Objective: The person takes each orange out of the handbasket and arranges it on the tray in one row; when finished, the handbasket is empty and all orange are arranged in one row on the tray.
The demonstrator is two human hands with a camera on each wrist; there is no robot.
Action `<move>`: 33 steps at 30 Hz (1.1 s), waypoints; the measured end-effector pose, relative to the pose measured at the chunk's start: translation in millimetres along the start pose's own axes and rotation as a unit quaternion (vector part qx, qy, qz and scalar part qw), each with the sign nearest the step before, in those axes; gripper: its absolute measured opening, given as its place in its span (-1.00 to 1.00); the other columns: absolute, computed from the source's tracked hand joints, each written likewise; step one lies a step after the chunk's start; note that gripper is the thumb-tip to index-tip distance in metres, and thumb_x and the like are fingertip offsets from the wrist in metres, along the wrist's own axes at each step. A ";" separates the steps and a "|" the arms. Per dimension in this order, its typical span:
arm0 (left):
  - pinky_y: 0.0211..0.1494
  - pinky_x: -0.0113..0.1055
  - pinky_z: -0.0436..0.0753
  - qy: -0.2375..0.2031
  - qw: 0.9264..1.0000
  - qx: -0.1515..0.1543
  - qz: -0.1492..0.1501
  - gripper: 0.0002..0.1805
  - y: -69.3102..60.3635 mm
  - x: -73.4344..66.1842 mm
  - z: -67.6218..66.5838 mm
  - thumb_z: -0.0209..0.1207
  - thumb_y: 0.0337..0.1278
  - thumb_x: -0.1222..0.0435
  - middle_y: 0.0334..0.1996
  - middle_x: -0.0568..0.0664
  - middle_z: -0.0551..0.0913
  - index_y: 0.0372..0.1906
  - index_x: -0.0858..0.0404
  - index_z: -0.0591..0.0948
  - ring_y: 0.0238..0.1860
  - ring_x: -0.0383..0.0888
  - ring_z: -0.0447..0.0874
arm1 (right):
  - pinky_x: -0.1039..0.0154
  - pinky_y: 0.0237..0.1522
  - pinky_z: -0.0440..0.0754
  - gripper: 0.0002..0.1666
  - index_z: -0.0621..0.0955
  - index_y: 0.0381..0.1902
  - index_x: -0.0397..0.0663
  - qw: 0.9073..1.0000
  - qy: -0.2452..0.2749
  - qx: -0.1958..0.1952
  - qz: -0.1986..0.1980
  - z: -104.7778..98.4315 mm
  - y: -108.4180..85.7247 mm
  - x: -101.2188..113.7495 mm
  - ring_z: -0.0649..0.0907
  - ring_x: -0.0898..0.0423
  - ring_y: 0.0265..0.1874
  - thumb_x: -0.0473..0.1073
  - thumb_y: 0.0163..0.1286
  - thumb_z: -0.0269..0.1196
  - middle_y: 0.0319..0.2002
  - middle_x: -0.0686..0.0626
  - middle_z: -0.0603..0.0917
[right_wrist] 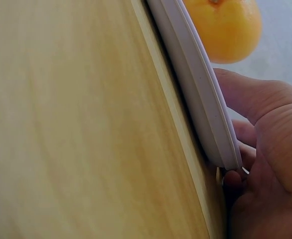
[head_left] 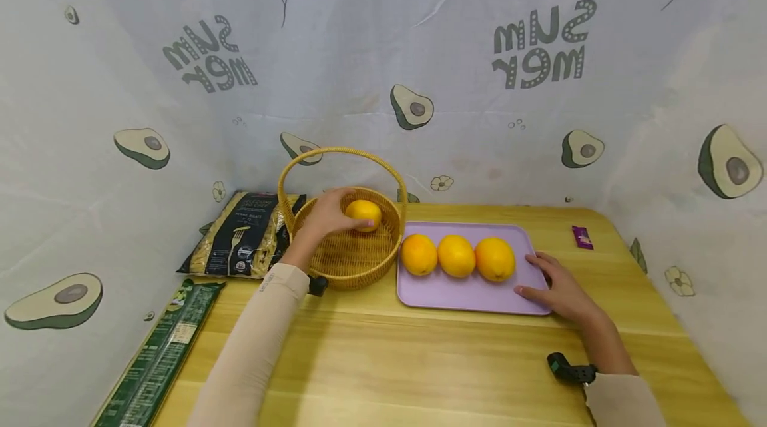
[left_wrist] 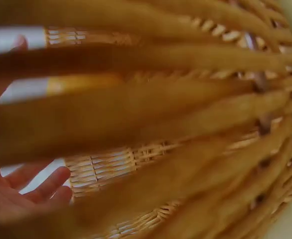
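A yellow wicker basket (head_left: 353,274) with a tall handle stands on the table, with one orange (head_left: 364,214) inside. My left hand (head_left: 328,214) reaches under the handle, thumb and fingers spread around that orange; the left wrist view shows the fingers loosely extended, partly hidden behind blurred basket strands. Three oranges (head_left: 457,256) sit in a row on a lilac tray (head_left: 467,300) right of the basket. At the tray's right end my right hand (head_left: 560,290) holds the rim, thumb over the top and other fingers around the edge.
A bag of penne pasta (head_left: 242,240) lies left of the basket. Nearer on the left is a long green package (head_left: 162,360). A small purple packet (head_left: 582,237) lies at the back right. White printed curtain (head_left: 359,67) encloses the table's back and sides.
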State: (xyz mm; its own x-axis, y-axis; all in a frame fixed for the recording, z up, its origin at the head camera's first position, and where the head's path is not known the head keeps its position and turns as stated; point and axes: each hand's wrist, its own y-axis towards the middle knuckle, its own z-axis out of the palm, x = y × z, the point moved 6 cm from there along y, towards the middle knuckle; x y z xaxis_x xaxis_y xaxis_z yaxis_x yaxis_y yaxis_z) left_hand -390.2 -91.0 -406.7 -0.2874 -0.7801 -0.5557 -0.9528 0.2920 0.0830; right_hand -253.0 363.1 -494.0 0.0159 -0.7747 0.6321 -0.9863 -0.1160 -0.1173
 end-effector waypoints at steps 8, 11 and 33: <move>0.54 0.21 0.31 0.023 0.999 0.048 -0.007 0.00 6.0 -4.8 17.6 0.43 0.02 -0.26 0.55 0.23 0.26 0.55 0.03 0.39 0.56 0.24 0.20 | -0.63 0.35 0.02 0.13 0.14 0.59 -0.32 1.000 0.007 0.003 0.000 -1.5 2.1 0.7 0.00 -0.62 0.47 0.17 0.35 0.38 0.57 -0.53 -0.06; 0.49 0.20 0.39 0.023 0.999 0.043 -0.021 -0.05 3.3 -4.3 20.2 0.44 0.01 -0.25 0.54 0.24 0.26 0.49 0.03 0.45 0.52 0.25 0.27 | -0.63 0.36 0.02 0.12 0.16 0.59 -0.32 1.000 0.006 0.003 -0.004 -0.5 3.1 1.3 0.01 -0.62 0.47 0.16 0.34 0.38 0.56 -0.53 -0.05; 0.27 0.21 0.57 0.021 0.998 0.049 -0.014 -0.10 -10.6 9.9 22.9 0.57 -0.06 -0.01 0.36 0.21 0.50 0.43 0.01 0.43 0.40 0.27 0.36 | -0.63 0.35 0.03 0.12 0.16 0.58 -0.33 1.000 0.004 0.002 0.001 1.4 -0.3 -0.3 0.03 -0.63 0.46 0.17 0.34 0.38 0.56 -0.54 -0.04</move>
State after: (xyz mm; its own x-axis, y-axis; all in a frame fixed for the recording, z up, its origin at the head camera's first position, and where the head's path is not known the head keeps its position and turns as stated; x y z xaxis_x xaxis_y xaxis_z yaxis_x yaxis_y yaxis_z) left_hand -380.7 -89.1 -432.0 -0.2675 -0.8107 -0.5207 -0.9470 0.3211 -0.0134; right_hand -252.5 362.5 -495.2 0.0128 -0.7699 0.6380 -0.9855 -0.1176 -0.1222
